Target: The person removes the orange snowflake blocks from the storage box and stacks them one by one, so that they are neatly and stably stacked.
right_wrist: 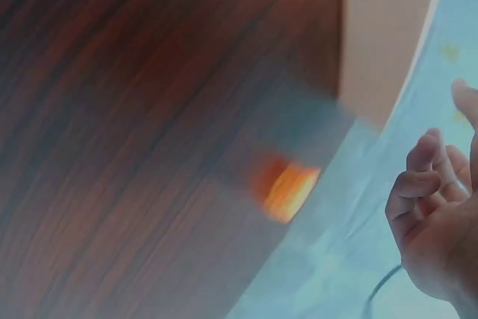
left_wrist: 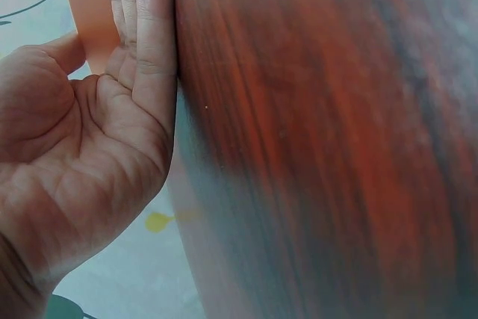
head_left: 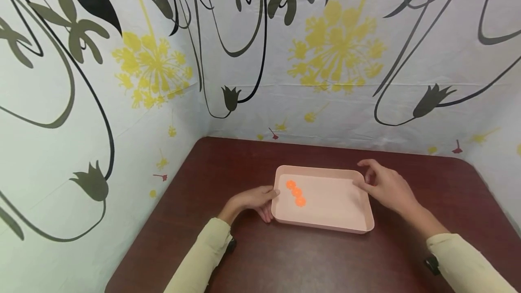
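A shallow peach-pink tray [head_left: 325, 227] lies on the table. Three small orange flower-shaped pieces [head_left: 296, 192] form a slanting row inside its left part. My left hand [head_left: 254, 199] holds the tray's left side, thumb over the rim and fingers along the outer wall; in the left wrist view those fingers [left_wrist: 155, 42] lie almost straight. Over the tray's right end hovers my right hand [head_left: 388, 189], fingers loosely bent, nothing seen between them. The right wrist view shows another orange ridged piece [right_wrist: 291, 192] on the table outside the tray; the head view does not show it.
The dark reddish-brown wooden table [head_left: 195, 238] has rounded far corners. White cloth [head_left: 252, 125] printed with flowers and stems hangs behind it and along both sides. Dark wrist-worn devices [head_left: 432, 264] show under the sleeves.
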`<control>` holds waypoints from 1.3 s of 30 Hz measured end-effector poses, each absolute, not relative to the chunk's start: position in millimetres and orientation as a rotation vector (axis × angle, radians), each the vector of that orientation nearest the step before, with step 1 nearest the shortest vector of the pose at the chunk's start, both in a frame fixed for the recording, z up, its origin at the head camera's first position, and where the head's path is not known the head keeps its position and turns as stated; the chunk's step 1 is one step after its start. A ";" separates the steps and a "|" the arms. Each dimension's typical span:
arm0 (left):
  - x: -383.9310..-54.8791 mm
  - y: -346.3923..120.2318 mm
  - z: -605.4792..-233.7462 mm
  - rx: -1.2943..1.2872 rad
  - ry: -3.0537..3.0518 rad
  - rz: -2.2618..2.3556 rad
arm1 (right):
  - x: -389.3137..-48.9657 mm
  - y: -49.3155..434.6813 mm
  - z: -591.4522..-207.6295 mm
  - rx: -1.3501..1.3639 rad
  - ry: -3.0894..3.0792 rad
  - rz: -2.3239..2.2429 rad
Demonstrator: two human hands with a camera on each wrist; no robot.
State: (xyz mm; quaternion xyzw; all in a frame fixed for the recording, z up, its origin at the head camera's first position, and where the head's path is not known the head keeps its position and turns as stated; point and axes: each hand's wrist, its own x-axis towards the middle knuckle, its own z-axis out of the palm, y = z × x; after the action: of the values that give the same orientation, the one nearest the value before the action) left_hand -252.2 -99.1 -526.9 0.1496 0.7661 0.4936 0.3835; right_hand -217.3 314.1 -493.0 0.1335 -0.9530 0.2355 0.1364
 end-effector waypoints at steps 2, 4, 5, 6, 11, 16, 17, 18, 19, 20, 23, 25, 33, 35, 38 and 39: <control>-253.0 -98.3 -525.8 0.377 1.954 1.256 | -215.2 297.8 -492.8 0.424 -2.738 0.717; -253.3 -98.2 -525.7 0.381 1.951 1.259 | -211.0 281.0 -494.3 0.451 -2.753 0.726; -253.4 -98.3 -526.0 0.383 1.948 1.263 | -208.5 272.4 -495.4 0.459 -2.768 0.714; -253.4 -98.6 -526.2 0.386 1.946 1.265 | -205.8 263.8 -496.7 0.468 -2.782 0.689; -252.7 -100.4 -529.0 0.389 1.945 1.270 | -193.1 223.7 -505.2 0.555 -2.814 0.653; -251.7 -100.3 -531.2 0.396 1.947 1.263 | -186.4 197.3 -517.0 0.574 -2.810 0.902; -251.8 -99.8 -531.4 0.397 1.946 1.263 | -185.9 193.9 -519.2 0.574 -2.800 0.947; -251.9 -99.4 -531.4 0.399 1.945 1.262 | -185.7 191.1 -521.5 0.575 -2.789 0.987; -252.1 -99.1 -531.3 0.398 1.943 1.264 | -185.8 188.4 -523.6 0.583 -2.775 1.023; -252.3 -98.9 -531.3 0.396 1.942 1.267 | -186.0 185.8 -524.9 0.589 -2.764 1.059; -252.7 -99.4 -530.4 0.385 1.939 1.273 | -188.8 179.4 -528.7 0.582 -2.758 1.146; -252.9 -99.9 -529.9 0.384 1.938 1.275 | -191.0 175.6 -530.0 0.529 -2.783 1.180; -252.4 -102.9 -530.4 0.385 1.942 1.266 | -194.2 160.0 -527.6 0.236 -2.936 1.091; -252.4 -102.9 -530.3 0.385 1.939 1.265 | -193.9 157.3 -528.7 0.202 -2.946 1.038; -252.2 -101.7 -528.7 0.383 1.931 1.267 | -193.2 156.0 -530.6 0.170 -2.947 0.973; -252.5 -100.9 -528.2 0.386 1.931 1.267 | -193.1 156.1 -531.1 0.164 -2.945 0.957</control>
State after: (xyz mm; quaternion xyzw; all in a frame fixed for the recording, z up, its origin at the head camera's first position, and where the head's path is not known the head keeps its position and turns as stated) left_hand -252.5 -100.9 -528.2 0.1518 0.7595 0.4985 0.3893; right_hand -193.1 156.1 -531.1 0.0529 -0.9496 0.3084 0.0202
